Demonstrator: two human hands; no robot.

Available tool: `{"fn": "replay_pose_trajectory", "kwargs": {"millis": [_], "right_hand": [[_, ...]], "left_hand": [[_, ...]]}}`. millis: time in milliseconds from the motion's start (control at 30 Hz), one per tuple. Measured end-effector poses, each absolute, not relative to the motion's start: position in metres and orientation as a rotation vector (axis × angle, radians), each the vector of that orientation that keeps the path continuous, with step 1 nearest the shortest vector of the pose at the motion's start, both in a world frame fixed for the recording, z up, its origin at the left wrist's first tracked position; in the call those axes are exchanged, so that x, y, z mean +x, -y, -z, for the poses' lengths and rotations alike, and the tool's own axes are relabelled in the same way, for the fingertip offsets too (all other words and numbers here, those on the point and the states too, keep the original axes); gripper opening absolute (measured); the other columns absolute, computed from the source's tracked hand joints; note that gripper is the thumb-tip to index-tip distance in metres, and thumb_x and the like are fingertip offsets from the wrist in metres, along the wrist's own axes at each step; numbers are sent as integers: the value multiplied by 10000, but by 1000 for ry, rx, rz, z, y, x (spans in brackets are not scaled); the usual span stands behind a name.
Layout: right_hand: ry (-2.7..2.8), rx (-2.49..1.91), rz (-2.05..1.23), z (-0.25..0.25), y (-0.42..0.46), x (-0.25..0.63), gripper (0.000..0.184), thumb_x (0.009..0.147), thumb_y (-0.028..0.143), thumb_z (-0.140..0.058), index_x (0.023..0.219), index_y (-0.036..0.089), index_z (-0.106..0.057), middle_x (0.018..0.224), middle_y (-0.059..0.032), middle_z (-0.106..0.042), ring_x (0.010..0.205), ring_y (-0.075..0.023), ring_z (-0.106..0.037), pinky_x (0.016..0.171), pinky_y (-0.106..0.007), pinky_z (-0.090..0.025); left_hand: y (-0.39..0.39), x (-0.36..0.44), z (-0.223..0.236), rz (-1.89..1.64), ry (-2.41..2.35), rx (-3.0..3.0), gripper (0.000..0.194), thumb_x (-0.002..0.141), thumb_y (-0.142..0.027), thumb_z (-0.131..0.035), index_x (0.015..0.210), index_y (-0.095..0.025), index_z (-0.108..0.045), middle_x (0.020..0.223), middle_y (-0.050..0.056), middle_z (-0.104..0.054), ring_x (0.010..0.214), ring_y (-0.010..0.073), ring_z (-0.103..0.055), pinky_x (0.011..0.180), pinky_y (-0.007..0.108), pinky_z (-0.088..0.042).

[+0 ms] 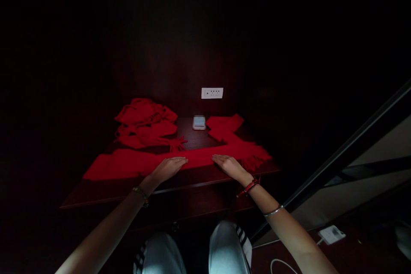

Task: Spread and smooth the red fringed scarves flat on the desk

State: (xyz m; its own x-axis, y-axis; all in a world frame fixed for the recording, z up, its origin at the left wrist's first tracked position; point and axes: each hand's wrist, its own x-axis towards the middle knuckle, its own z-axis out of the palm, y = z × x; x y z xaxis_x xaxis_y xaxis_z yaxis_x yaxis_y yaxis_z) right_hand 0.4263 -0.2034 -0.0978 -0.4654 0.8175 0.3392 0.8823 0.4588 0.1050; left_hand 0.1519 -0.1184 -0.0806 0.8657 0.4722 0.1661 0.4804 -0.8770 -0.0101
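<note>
A long red scarf (199, 157) with fringe at its right end lies stretched across the front of a dark wooden desk (189, 182). My left hand (168, 168) rests flat on the scarf left of its middle, fingers straight and pointing inward. On the right, my right hand (228, 166) lies on the same strip of cloth, its fingers also stretched out. A stretch of red cloth shows between the two hands. Neither hand grasps anything that I can see. Part of the cloth's near edge is hidden under the hands.
Behind on the left sits a heap of red fringed cloth (146, 120). Another red cloth piece (224, 126) lies at the back right. A small pale device (199, 123) stands near the wall, below a white socket (212, 93). A white object (332, 234) with a cable lies lower right.
</note>
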Motion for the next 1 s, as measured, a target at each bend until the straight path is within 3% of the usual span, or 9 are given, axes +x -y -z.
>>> {"fn": "replay_pose_trajectory", "kwargs": {"millis": [167,367,633,867,1000], "right_hand": [[2488,-1482,455,95,202,431,395,791,41,-418,1169,142,-473,1164,-124,-525,1057,-191,-498,899,-315,-401],[2511,-1482,466,95,200,434,370,777,50,-457,1138,119,-498,1133,-126,-550,1030,-180,-519,885,-293,-415],[2502,-1511,389,94,203,432,389,785,51,-425,1157,149,-487,1167,-101,-528,1068,-152,-488,912,-275,-387],[2443,-1596,281,90,209,432,393,806,67,-350,1164,141,-493,1182,-103,-516,1096,-166,-462,943,-319,-349],[2320,-1598,169,81,205,405,389,872,238,-296,1222,139,-432,1260,-87,-441,1201,-178,-327,993,-365,-261]], "left_hand": [[122,157,77,298,781,-3047,423,869,-323,-316,1278,-212,-329,1274,37,-431,1165,146,-378,984,311,-279],[125,163,77,164,884,-2950,364,858,-333,-357,1212,-270,-410,1306,18,-388,1203,232,-312,955,496,-246],[120,165,79,216,747,-2764,288,851,-274,-397,1089,-186,-534,1048,76,-552,971,174,-506,845,300,-396],[123,151,84,310,752,-2837,318,872,-267,-340,1136,-181,-496,1101,64,-539,1002,147,-489,881,271,-375],[124,165,79,425,813,-2860,336,882,-277,-292,1061,-167,-554,1131,54,-538,1050,140,-466,932,273,-334]]}}
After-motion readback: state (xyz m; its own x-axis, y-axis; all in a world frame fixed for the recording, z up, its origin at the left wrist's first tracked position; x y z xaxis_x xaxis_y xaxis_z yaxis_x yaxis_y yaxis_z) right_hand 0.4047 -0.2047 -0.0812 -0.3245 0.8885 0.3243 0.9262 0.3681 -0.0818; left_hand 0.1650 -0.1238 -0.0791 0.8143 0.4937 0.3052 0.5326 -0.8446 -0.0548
